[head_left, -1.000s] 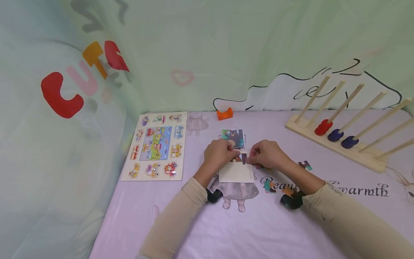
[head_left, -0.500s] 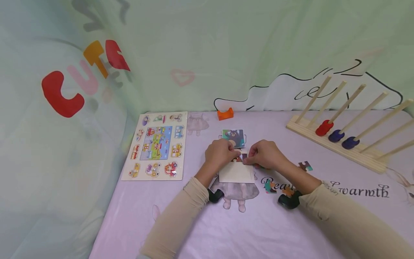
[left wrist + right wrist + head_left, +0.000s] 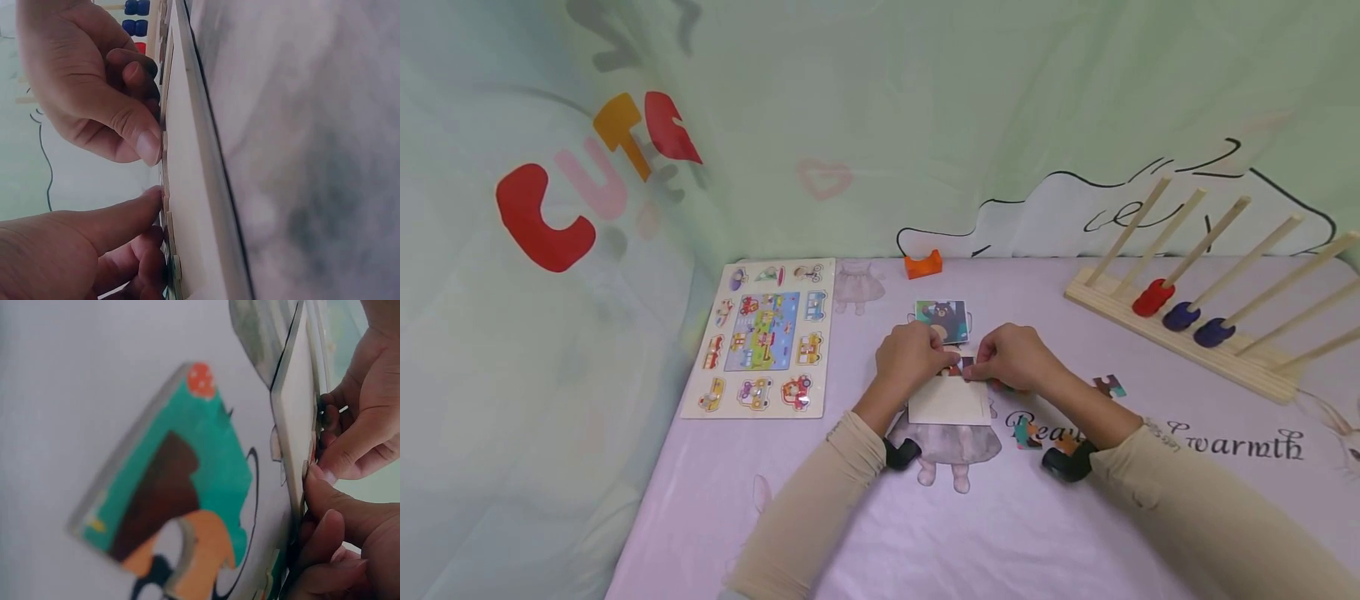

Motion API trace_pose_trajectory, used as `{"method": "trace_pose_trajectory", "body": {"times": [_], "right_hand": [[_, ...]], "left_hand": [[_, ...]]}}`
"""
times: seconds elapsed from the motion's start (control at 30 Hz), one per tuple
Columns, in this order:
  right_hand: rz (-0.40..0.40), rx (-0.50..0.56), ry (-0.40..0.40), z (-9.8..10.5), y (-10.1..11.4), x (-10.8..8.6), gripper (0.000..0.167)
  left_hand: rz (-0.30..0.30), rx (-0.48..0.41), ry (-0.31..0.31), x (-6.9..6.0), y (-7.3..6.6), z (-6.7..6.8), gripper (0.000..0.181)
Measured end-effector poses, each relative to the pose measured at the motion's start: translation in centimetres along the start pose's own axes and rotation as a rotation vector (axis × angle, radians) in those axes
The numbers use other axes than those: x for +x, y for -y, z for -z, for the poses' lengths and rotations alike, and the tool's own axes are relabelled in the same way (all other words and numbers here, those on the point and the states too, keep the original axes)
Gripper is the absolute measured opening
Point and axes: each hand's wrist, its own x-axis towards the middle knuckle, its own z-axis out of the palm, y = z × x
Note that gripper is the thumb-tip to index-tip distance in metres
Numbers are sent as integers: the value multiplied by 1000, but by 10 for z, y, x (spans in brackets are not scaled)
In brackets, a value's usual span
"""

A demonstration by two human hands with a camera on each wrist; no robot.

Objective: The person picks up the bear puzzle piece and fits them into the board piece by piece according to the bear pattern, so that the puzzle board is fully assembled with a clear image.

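On the flat wooden board (image 3: 950, 403) — both hands (image 3: 908, 354) (image 3: 1017, 357), fingers (image 3: 149, 147) curled, pinch jigsaw pieces (image 3: 967, 363)

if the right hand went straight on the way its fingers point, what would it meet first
Probably the dark puzzle piece directly ahead of the right hand, with the left hand just beyond; depth is hard to judge.

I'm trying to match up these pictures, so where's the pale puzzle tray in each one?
Head: the pale puzzle tray, slightly right of and below centre.
Left wrist: tray slanting down the middle.
Right wrist: tray at upper right.
Shared landmark: the right hand, in all three.
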Motion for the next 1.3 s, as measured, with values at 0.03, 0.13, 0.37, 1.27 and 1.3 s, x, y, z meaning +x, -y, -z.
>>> {"method": "trace_pose_trajectory", "body": {"times": [0.03,0.13,0.37,1.27,1.3], "right_hand": [[-4,1,0,0,0,0,27],[-10,3,-1,0,0,0,27],[26,-26,24,1,1,0,26],[-8,-21,22,0,-1,1,26],[-12,-16,23,0,-1,1,26]], "left_hand": [[3,3,-1,0,0,0,41],[7,11,-3,0,-1,0,42],[32,5,-1,0,-3,0,42],[41,-72,-4,-3,46,15,32],[49,-77,3,-3,47,15,33]]}}
